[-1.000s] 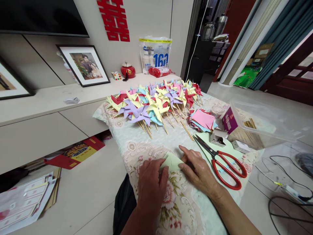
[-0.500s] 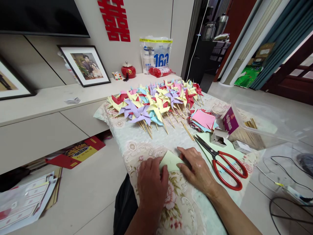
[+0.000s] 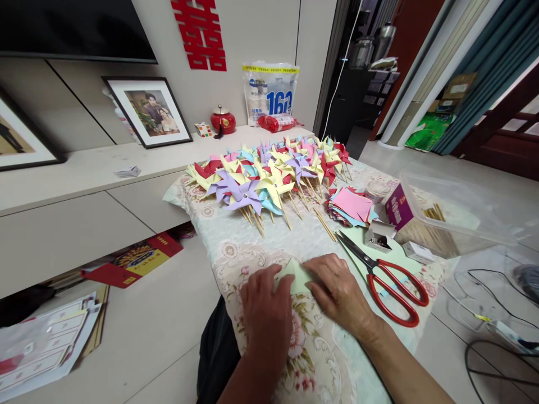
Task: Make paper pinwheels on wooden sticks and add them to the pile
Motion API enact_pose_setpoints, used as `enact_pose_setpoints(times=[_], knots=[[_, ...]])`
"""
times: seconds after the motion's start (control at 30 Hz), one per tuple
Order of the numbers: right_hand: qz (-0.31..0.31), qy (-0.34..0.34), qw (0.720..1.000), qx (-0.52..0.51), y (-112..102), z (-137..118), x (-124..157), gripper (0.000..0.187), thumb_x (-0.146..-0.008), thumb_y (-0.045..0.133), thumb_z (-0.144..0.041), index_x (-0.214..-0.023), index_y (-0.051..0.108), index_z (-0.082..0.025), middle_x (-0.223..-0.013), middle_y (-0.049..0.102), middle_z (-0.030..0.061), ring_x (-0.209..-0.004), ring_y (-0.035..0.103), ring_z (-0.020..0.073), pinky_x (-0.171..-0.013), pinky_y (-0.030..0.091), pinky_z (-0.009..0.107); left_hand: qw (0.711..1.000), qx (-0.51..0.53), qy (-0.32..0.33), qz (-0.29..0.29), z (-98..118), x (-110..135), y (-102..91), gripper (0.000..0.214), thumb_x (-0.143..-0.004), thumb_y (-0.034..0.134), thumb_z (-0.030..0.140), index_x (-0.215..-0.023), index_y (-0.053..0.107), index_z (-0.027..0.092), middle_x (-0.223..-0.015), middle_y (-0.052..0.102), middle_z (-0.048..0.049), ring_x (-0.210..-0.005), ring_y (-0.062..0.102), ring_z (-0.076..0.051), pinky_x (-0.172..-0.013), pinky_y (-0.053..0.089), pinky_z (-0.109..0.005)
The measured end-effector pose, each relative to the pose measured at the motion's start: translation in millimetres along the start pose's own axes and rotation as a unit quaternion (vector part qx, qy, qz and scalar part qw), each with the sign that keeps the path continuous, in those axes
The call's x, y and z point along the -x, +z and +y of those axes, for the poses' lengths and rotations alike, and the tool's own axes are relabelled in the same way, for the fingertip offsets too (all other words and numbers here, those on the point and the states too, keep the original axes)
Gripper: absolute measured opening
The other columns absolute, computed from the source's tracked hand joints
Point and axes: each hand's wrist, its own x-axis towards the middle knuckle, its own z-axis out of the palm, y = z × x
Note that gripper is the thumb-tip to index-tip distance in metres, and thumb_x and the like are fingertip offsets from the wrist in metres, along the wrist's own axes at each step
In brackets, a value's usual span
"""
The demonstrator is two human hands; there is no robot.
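A small pale green sheet of paper (image 3: 300,280) lies near the front of the cloth-covered table, with a crease or raised flap on its left part. My left hand (image 3: 267,306) has its thumb and bent fingers at the paper's left side, pinching it. On the opposite side, my right hand (image 3: 339,289) grips the right corner between thumb and fingers. Both hands partly cover the sheet's edges. To the right of my right hand lie scissors (image 3: 377,269) with red handles, blades apart, on larger green paper (image 3: 402,259).
Many paper pinwheels (image 3: 269,182) on sticks lie at the table's back. Right of them are a stack of coloured paper (image 3: 352,205), loose sticks (image 3: 324,224), an opened small box (image 3: 379,235) and a clear plastic bin (image 3: 458,216). Cables (image 3: 497,331) lie on the floor.
My left hand's thumb and fingers have shifted slightly up and right over the paper, whose left part now shows a fold. The right hand's fingers have drawn a little further over the right side.
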Motion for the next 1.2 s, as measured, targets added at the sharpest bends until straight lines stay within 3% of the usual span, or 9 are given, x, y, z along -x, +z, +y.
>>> enact_pose_setpoints(times=[0.17, 0.3, 0.47, 0.77, 0.93, 1.2], knots=[[-0.017, -0.037, 0.999, 0.001, 0.4, -2.2, -0.4, 0.018, -0.097, 0.048, -0.011, -0.102, 0.064, -0.018, -0.098, 0.068, 0.0075, -0.093, 0.057, 0.0218, -0.08, 0.041, 0.04, 0.996, 0.008, 0.088, 0.013, 6.0, 8.7, -2.7, 0.025, -0.091, 0.052, 0.003, -0.094, 0.072, 0.019, -0.107, 0.077, -0.0058, -0.116, 0.061, -0.035, -0.095, 0.04, -0.053], [-0.016, -0.055, 0.998, 0.006, -1.6, -6.2, 1.6, 0.019, -0.096, 0.048, -0.009, -0.105, 0.064, -0.016, -0.099, 0.067, 0.0087, -0.092, 0.056, 0.0225, -0.08, 0.041, 0.04, 0.991, -0.033, 0.13, -0.027, 9.3, 15.1, -13.6, 0.028, -0.091, 0.05, 0.003, -0.105, 0.072, 0.014, -0.108, 0.078, -0.0063, -0.114, 0.063, -0.037, -0.097, 0.039, -0.056], [-0.019, -0.082, 0.996, 0.019, -1.5, -18.0, 11.5, 0.026, -0.095, 0.049, -0.007, -0.117, 0.062, -0.014, -0.107, 0.068, 0.0116, -0.1, 0.056, 0.0251, -0.087, 0.043, 0.043, 0.988, -0.064, 0.122, -0.067, 9.7, 26.6, -18.2, 0.034, -0.09, 0.048, 0.005, -0.112, 0.073, 0.015, -0.121, 0.075, -0.0063, -0.119, 0.062, -0.037, -0.103, 0.039, -0.058], [-0.064, -0.046, 0.994, 0.081, 0.8, -30.9, 24.6, 0.034, -0.101, 0.043, -0.01, -0.132, 0.057, -0.014, -0.122, 0.068, 0.0129, -0.111, 0.058, 0.0274, -0.098, 0.034, 0.05, 0.985, -0.084, 0.142, -0.059, 12.6, 33.3, -16.0, 0.041, -0.089, 0.041, 0.006, -0.116, 0.071, 0.008, -0.124, 0.073, -0.0116, -0.118, 0.066, -0.027, -0.104, 0.048, -0.043], [-0.081, -0.048, 0.987, 0.126, -0.4, -34.4, 26.0, 0.038, -0.098, 0.041, -0.005, -0.13, 0.059, -0.015, -0.123, 0.069, 0.0117, -0.111, 0.061, 0.0282, -0.1, 0.031, 0.052, 0.981, -0.103, 0.152, -0.062, 14.2, 33.8, -19.6, 0.04, -0.086, 0.043, 0.008, -0.114, 0.072, 0.006, -0.121, 0.074, -0.0138, -0.115, 0.068, -0.028, -0.101, 0.052, -0.041], [-0.054, -0.082, 0.976, 0.193, -2.8, -33.9, 33.5, 0.038, -0.095, 0.039, -0.001, -0.124, 0.062, -0.01, -0.12, 0.072, 0.0134, -0.112, 0.06, 0.0298, -0.102, 0.031, 0.053, 0.979, -0.104, 0.154, -0.08, 12.1, 34.3, -24.9, 0.042, -0.083, 0.046, 0.012, -0.116, 0.071, 0.006, -0.122, 0.073, -0.0159, -0.114, 0.068, -0.03, -0.098, 0.054, -0.043]])
